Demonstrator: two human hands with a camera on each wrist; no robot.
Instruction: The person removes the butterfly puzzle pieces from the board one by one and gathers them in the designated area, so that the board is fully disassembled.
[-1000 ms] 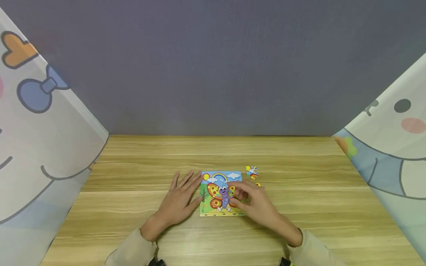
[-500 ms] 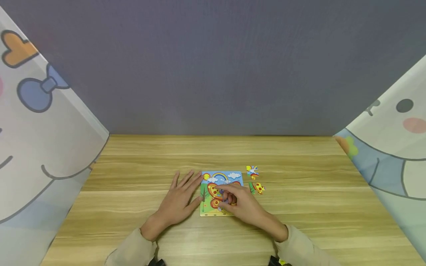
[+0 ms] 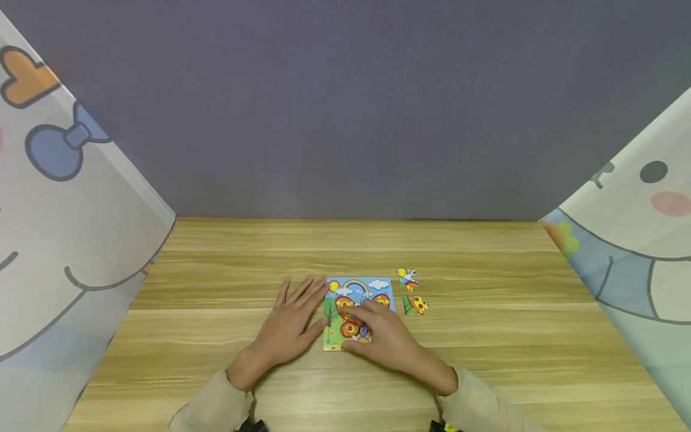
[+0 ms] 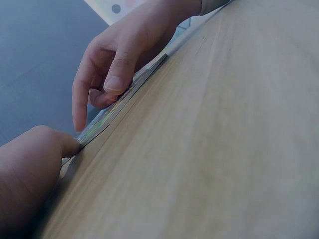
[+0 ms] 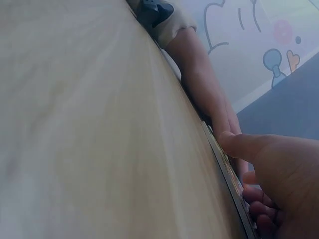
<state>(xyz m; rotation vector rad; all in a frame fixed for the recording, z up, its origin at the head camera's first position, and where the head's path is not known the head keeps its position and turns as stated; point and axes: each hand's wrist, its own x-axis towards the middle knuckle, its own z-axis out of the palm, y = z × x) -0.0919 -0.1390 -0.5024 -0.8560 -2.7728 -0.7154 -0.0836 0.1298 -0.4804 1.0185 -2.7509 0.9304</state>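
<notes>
A butterfly jigsaw puzzle (image 3: pixel 335 336) in a flat square board lies on the wooden table, with a sun, rainbow and clouds along its top. My left hand (image 3: pixel 291 327) rests flat with fingers spread, its index fingertip and thumb at the puzzle's left edge. Over the lower right of the picture is my right hand (image 3: pixel 385 336), hiding part of the butterfly. In the left wrist view, the right hand (image 4: pixel 122 55) has thumb and index finger apart, with the other fingers bent in close to the puzzle's surface. Nothing shows between them.
Two loose clumps of puzzle pieces lie right of the board: one with a rainbow and yellow (image 3: pixel 408 278), the other green with a dotted wing (image 3: pixel 415 305). A grey wall (image 3: pixel 345 120) rises behind the wooden table (image 3: pixel 243 252). Cartoon-printed panels (image 3: pixel 65 240) flank it.
My right hand has moved left and slightly down across the puzzle, its thumb and index finger spreading. The dotted-wing pieces have come into full view. My left hand stays put.
</notes>
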